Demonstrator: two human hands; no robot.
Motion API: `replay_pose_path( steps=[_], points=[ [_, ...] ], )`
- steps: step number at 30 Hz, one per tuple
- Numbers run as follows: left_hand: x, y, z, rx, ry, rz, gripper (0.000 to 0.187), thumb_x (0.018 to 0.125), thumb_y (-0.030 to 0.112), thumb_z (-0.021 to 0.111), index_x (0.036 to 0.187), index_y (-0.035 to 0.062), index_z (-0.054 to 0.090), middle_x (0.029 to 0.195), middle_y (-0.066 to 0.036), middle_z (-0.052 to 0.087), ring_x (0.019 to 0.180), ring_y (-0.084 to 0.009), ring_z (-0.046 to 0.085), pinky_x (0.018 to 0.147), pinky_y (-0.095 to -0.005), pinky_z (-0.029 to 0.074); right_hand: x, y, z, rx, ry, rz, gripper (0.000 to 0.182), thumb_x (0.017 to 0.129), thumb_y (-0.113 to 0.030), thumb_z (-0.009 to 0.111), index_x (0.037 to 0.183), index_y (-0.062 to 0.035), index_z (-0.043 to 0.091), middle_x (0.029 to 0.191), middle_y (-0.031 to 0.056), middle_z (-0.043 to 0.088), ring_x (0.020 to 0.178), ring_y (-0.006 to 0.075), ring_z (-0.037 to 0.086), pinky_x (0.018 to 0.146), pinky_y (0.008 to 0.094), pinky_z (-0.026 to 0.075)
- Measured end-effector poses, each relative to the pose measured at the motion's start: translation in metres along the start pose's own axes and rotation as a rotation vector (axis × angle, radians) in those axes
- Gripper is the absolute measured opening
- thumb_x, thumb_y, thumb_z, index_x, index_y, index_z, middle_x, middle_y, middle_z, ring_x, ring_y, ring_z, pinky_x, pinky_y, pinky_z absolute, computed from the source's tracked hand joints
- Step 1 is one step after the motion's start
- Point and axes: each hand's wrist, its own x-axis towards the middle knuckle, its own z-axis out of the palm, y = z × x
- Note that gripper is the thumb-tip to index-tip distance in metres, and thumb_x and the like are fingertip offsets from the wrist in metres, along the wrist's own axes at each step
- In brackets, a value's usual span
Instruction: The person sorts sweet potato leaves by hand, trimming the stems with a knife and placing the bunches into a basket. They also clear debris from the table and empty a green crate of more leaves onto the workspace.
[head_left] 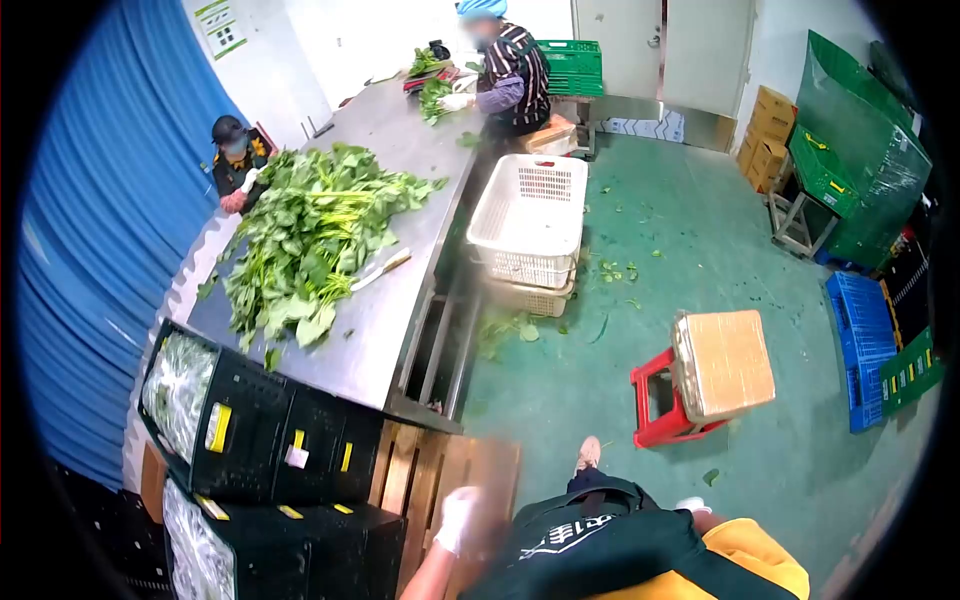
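Observation:
My left hand (456, 515), in a white glove, hangs low over a wooden pallet (432, 460), apart from the steel table (385, 330). Motion blur smears its fingers. Of my right hand (692, 504), only a bit of white glove shows beside my yellow sleeve; its fingers are hidden. A big heap of leafy green stems (310, 235) lies on the table, with a knife (382, 269) at its right edge. Black crates (250, 440) with clear plastic lining stand stacked left of my left hand.
One co-worker (238, 165) is behind the heap; another (512, 75) handles greens at the table's far end. White crates (528, 215) stand stacked beside the table. A cardboard box (725, 362) rests on a red stool (655, 405). A blue pallet (860, 340) stands right; leaves litter the floor.

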Motion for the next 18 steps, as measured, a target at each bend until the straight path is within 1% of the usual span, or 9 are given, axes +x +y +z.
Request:
replay_pose_path(
  steps=[1, 2, 4, 7, 12, 15, 16, 17, 18],
  points=[
    [0.021, 0.003, 0.003, -0.225, 0.338, -0.224, 0.008, 0.078, 0.007, 0.057, 0.071, 0.0075, 0.060, 0.067, 0.000, 0.057, 0.064, -0.0079, 0.053, 0.055, -0.0260, 0.044, -0.027, 0.009, -0.072, 0.051, 0.064, 0.047, 0.027, 0.081, -0.026, 0.052, 0.094, -0.0128, 0.072, 0.100, 0.0134, 0.067, 0.096, 0.0275, 0.065, 0.079, 0.0390, 0.051],
    [0.043, -0.005, -0.018, -0.085, 0.388, -0.082, 0.009, 0.077, 0.006, 0.058, 0.069, 0.0068, 0.061, 0.066, 0.000, 0.058, 0.065, -0.0100, 0.054, 0.059, -0.0260, 0.046, 0.002, 0.026, -0.098, 0.043, 0.183, 0.057, 0.026, 0.079, -0.025, 0.053, 0.091, -0.0118, 0.072, 0.096, 0.0137, 0.068, 0.091, 0.0291, 0.066, 0.078, 0.0389, 0.051],
    [0.092, -0.038, -0.041, -0.249, 0.813, -0.183, 0.017, 0.087, 0.010, 0.059, 0.098, -0.0016, 0.057, 0.090, -0.010, 0.056, 0.083, -0.0182, 0.051, 0.078, -0.0297, 0.044, 0.044, 0.054, -0.162, -0.007, 0.366, 0.054, 0.025, 0.077, -0.022, 0.053, 0.088, -0.0104, 0.073, 0.092, 0.0139, 0.069, 0.087, 0.0307, 0.066, 0.077, 0.0399, 0.052],
    [0.135, 0.060, -0.063, 0.105, 1.117, -0.384, 0.041, 0.093, 0.018, 0.054, 0.124, -0.0052, 0.044, 0.121, -0.023, 0.052, 0.109, -0.0317, 0.051, 0.097, -0.0364, 0.039, 0.091, 0.071, -0.253, -0.031, 0.437, 0.045, 0.024, 0.076, -0.018, 0.052, 0.084, -0.0078, 0.072, 0.090, 0.0151, 0.068, 0.085, 0.0298, 0.067, 0.075, 0.0405, 0.052],
    [0.198, 0.067, -0.115, 0.446, 1.111, -0.547, 0.063, 0.089, 0.039, 0.056, 0.125, -0.0105, 0.043, 0.124, -0.031, 0.049, 0.114, -0.0410, 0.049, 0.097, -0.0403, 0.041, 0.140, 0.057, -0.364, -0.351, 0.574, -0.088, 0.025, 0.081, -0.016, 0.049, 0.091, -0.0100, 0.071, 0.094, 0.0140, 0.067, 0.088, 0.0269, 0.065, 0.076, 0.0425, 0.049],
    [0.226, 0.057, -0.122, 0.035, 1.039, -0.472, 0.072, 0.089, 0.045, 0.055, 0.130, -0.0109, 0.036, 0.130, -0.027, 0.046, 0.121, -0.0360, 0.046, 0.100, -0.0358, 0.038, 0.177, 0.047, -0.395, -0.294, 0.607, 0.017, 0.034, 0.079, -0.023, 0.054, 0.110, -0.0098, 0.062, 0.113, 0.0115, 0.061, 0.104, 0.0274, 0.057, 0.085, 0.0458, 0.043],
    [0.234, 0.007, -0.138, 0.126, 0.958, -0.404, 0.081, 0.087, 0.053, 0.055, 0.129, -0.0131, 0.033, 0.124, -0.025, 0.051, 0.111, -0.0320, 0.055, 0.092, -0.0367, 0.046, 0.179, 0.039, -0.415, -0.268, 0.409, 0.052, 0.047, 0.084, -0.023, 0.049, 0.128, -0.0077, 0.049, 0.131, 0.0150, 0.049, 0.119, 0.0304, 0.048, 0.096, 0.0494, 0.036],
    [0.243, -0.010, -0.145, 0.118, 0.948, -0.380, 0.081, 0.087, 0.053, 0.055, 0.129, -0.0131, 0.033, 0.124, -0.025, 0.051, 0.111, -0.0320, 0.055, 0.092, -0.0367, 0.046, 0.174, 0.039, -0.425, -0.253, 0.423, 0.068, 0.047, 0.084, -0.023, 0.049, 0.128, -0.0077, 0.049, 0.131, 0.0150, 0.049, 0.119, 0.0304, 0.048, 0.096, 0.0494, 0.036],
    [0.256, -0.024, -0.146, 0.601, 0.988, -0.768, 0.069, 0.089, 0.048, 0.051, 0.129, -0.0066, 0.039, 0.092, -0.014, 0.050, 0.074, -0.0214, 0.047, 0.062, -0.0317, 0.039, 0.180, 0.039, -0.422, -0.275, 0.465, 0.092, 0.049, 0.086, -0.022, 0.046, 0.133, -0.0075, 0.043, 0.136, 0.0155, 0.044, 0.125, 0.0312, 0.042, 0.102, 0.0499, 0.030]
  ],
)
